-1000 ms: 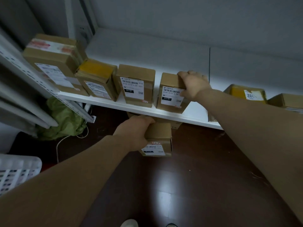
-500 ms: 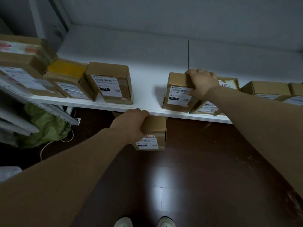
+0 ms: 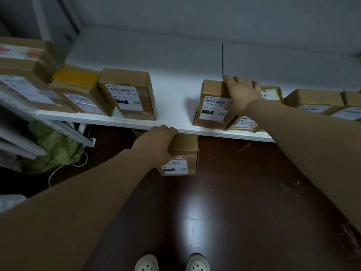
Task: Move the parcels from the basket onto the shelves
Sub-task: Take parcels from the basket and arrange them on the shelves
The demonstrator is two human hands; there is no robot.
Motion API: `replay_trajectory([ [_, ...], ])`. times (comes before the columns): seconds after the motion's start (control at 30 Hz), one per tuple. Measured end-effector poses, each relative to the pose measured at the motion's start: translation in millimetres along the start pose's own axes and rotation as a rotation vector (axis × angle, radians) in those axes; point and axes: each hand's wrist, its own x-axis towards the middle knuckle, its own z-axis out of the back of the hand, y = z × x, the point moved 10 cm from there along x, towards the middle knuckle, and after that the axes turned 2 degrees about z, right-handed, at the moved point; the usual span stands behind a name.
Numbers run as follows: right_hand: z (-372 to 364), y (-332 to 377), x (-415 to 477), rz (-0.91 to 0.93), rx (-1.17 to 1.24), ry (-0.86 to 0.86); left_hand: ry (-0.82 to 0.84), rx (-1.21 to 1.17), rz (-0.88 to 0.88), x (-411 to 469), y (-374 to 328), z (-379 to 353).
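A small box (image 3: 181, 153) was held by the left grip (image 3: 154, 145). A shelved box (image 3: 213, 106) was clasped by the right grip (image 3: 241, 94).

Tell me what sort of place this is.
Probably a parcel storeroom or pickup point: a white shelf lined with barcode-labelled cardboard parcels, a perforated metal rack beside it, the left hand holding a small parcel, the right hand gripping a shelved parcel.

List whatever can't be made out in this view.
Head view only:
- Pale shape: cut off by the left edge, blurred.
- Label of the held parcel: left part covered by the left hand.
- Label of the shelf parcel: right end covered by the right hand.
- Small label print: too small to read.
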Motion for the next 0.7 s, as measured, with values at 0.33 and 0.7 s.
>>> replay_trajectory([
  [0.33, -24.6, 101.0, -70.3, 0.274, 0.631, 0.271, 0.037, -0.060, 0.047, -22.5, 4.0, -3.5],
  [0.7, -66.4, 147.4, -96.7, 0.405, 0.157, 0.498, 0.002, -0.115, 0.017, -42.0, 25.2, 0.4],
])
